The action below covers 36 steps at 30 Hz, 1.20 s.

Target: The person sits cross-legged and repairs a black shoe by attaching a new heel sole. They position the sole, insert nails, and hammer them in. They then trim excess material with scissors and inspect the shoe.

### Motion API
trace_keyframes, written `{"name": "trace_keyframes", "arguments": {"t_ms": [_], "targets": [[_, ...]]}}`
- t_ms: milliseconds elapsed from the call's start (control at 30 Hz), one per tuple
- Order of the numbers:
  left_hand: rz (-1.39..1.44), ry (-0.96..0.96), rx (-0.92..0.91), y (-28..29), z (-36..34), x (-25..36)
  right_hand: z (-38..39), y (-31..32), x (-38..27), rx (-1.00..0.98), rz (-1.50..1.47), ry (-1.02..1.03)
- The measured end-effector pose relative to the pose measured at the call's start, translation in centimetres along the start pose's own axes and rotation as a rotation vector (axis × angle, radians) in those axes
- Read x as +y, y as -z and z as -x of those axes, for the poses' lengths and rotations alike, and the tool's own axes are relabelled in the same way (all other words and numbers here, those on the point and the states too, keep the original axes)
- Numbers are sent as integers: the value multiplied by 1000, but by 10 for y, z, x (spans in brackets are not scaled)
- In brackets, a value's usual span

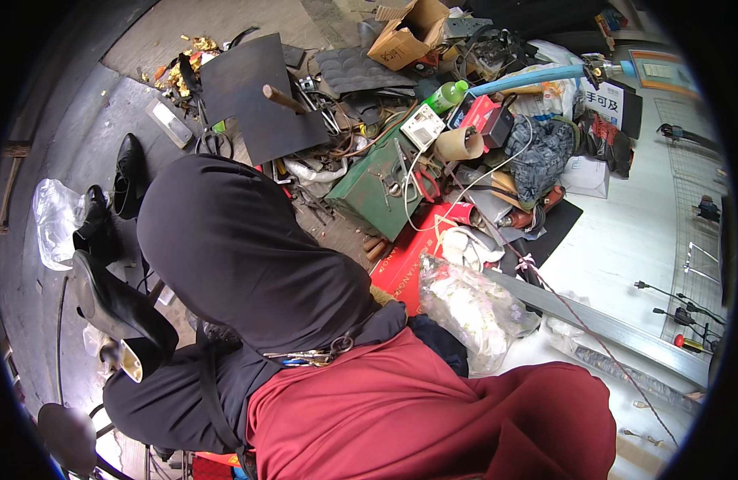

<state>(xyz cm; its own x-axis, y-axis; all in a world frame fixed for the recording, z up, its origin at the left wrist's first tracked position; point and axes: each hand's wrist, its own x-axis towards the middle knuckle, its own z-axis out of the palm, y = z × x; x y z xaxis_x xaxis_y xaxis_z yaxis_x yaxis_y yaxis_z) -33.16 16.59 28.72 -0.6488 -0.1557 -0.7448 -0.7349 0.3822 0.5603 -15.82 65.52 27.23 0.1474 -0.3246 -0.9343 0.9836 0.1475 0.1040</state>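
In the head view, could not tell the state of either hand's fingers, both out of sight. Saw a black shoe (129, 304) left of dark cloth (241, 240), position relative to fingers unclear; saw a green box (365, 182) farther right.

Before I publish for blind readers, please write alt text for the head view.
A person's red top and bent, dark-clothed leg, seen from above, with keys at the waist; hands cannot be made out. Black shoes are to the left; beyond the leg are a green box, green bottle and open carton.
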Motion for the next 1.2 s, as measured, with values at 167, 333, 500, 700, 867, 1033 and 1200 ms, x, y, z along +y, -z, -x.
{"name": "trace_keyframes", "arguments": {"t_ms": [167,333,500,700,867,1033,1200], "targets": [[24,23,10,-1,-8,-8,1,-6,-6,3,9,-3],[38,58,17,1,-8,-16,0,-11,-10,-7,3,-10],[26,77,22,9,-5,-20,-4,-16,-12,-24,-26,2],[8,88,29,13,-4,-18,-11,-18,-11,-42,-64,34],[-13,98,29,16,-2,-16,-13,-20,-10,-66,-102,51],[-12,107,45,18,1,-16,-13,-18,-11,-89,-123,54],[-3,127,57,18,8,-20,-11,-14,-11,-104,-139,44]]}}
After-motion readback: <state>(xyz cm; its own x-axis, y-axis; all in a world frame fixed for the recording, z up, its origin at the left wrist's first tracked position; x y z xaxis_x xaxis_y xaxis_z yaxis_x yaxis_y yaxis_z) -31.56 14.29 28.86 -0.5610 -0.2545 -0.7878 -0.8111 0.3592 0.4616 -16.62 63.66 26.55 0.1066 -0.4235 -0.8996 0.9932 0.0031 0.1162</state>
